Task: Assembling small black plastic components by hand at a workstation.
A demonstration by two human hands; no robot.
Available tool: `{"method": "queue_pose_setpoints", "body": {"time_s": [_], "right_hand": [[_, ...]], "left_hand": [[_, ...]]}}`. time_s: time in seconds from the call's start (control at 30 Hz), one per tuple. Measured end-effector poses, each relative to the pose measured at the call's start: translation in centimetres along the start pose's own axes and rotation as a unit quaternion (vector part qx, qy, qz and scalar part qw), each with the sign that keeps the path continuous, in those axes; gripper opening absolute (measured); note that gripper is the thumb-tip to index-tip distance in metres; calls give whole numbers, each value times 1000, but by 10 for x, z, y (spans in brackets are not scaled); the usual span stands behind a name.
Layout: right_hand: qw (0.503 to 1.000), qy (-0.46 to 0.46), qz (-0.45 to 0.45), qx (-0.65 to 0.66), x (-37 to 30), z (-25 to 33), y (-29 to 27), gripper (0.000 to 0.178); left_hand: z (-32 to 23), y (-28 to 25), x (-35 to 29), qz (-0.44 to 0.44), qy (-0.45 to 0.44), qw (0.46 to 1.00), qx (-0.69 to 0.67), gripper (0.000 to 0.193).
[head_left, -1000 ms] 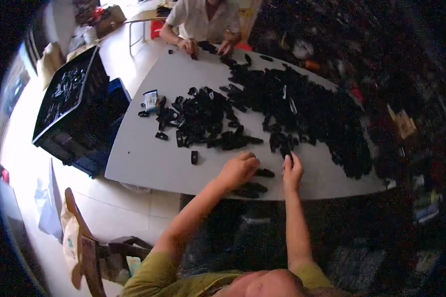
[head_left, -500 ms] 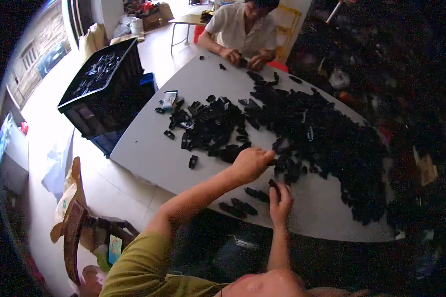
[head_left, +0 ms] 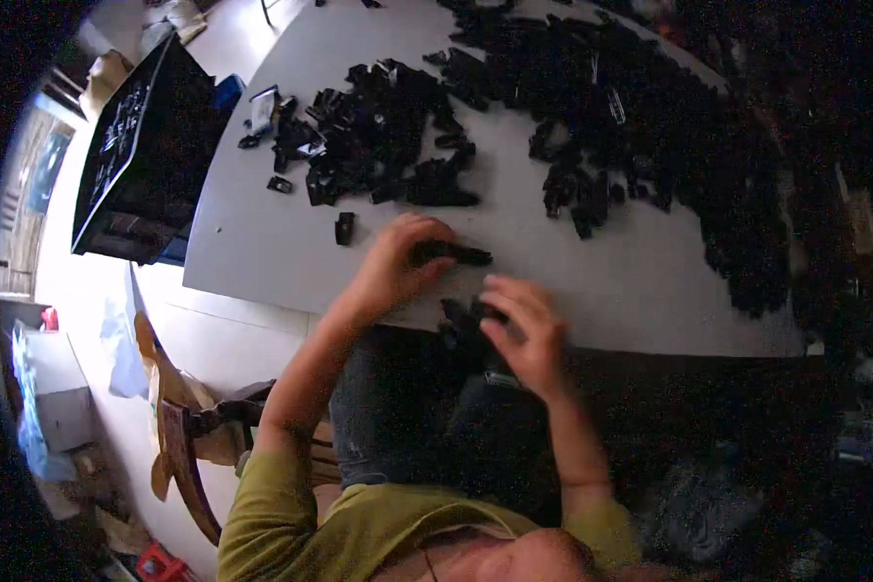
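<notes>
While gripping a long black piece [head_left: 466, 254] in the left hand [head_left: 396, 257], with fingers curled nearly closed above it and thumb below, points its free end rightward over the pale table [head_left: 630, 291]. Holds the right hand [head_left: 531, 335] partly open, with fingers bent and parted from the thumb, beside dark pieces [head_left: 451, 318] near the front edge; cannot tell, for the blur, whether pinching one. Just left of the left hand, see a small black part [head_left: 344, 229]. Farther out, find a heap of black parts [head_left: 383, 145] with a small pale packet [head_left: 262, 112] at its left, and a larger dark heap [head_left: 669, 136] to the right. Beyond the table's left side, see a black crate [head_left: 155, 189] and, nearer, a wooden chair [head_left: 178, 436].
</notes>
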State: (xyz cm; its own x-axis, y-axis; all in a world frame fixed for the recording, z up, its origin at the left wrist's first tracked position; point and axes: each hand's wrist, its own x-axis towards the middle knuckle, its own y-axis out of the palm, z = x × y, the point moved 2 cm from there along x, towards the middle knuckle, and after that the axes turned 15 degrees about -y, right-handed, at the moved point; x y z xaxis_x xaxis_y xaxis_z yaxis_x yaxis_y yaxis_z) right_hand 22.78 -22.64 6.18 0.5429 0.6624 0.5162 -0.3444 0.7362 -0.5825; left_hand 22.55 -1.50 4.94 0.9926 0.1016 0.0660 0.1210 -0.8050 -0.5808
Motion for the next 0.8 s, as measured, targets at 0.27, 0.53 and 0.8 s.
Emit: {"method": "queue_pose_setpoints", "body": {"time_s": [0.27,0.53,0.8], "right_hand": [[989,-7,30,-146,23,-33,-9,29],[990,-20,30,-139,22,-36,-1,34],[986,-26,16,-161,25,-34,-1,33]], "left_hand": [[1,10,-1,40,32,999,12,23],[4,14,-1,31,38,998,-27,24],[-1,13,-1,23,20,999,-13,25]]}}
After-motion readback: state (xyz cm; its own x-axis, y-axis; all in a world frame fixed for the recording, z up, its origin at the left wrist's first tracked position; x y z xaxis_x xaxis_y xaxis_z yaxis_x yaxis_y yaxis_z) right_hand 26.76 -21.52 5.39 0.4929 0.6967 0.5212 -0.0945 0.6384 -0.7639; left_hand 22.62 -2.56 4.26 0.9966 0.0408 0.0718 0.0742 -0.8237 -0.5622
